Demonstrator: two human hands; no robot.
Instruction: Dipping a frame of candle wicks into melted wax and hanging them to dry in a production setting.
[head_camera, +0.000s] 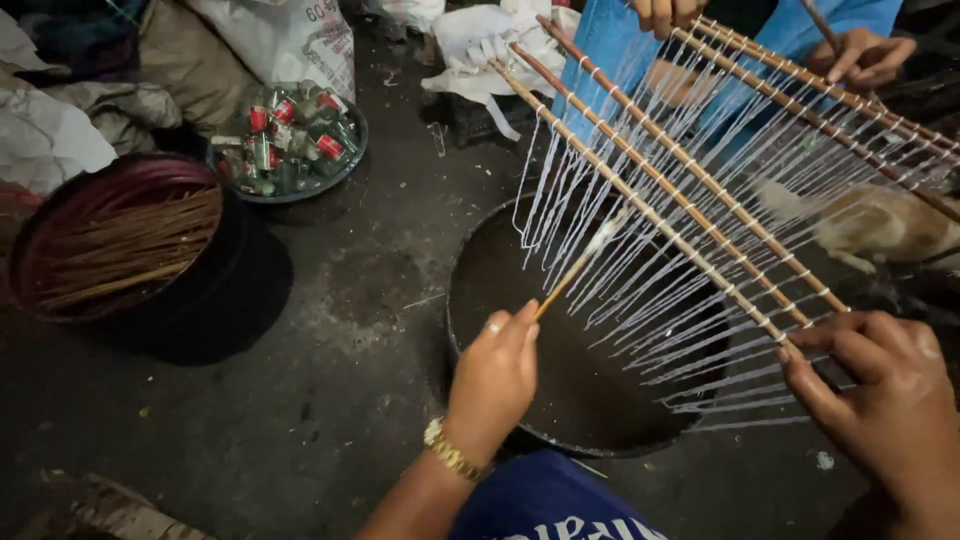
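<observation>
Holding a thin stick (575, 270) pinched in the left hand (495, 380), white strings (640, 260) are stroked; the rod frame (690, 190) is clamped by the right hand (880, 400) over a dark basin (490, 270), seemingly catching drips.

The co-worker's hands (865, 55) are cut off by the top edge, the right hand (885, 405) by the lower right corner, and the threads (700, 250) hide the basin's (480, 270) far rim.

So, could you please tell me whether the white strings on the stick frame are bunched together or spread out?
Spread out: the white strings hang in separate strands from the sticks, over the dark pan.
</observation>
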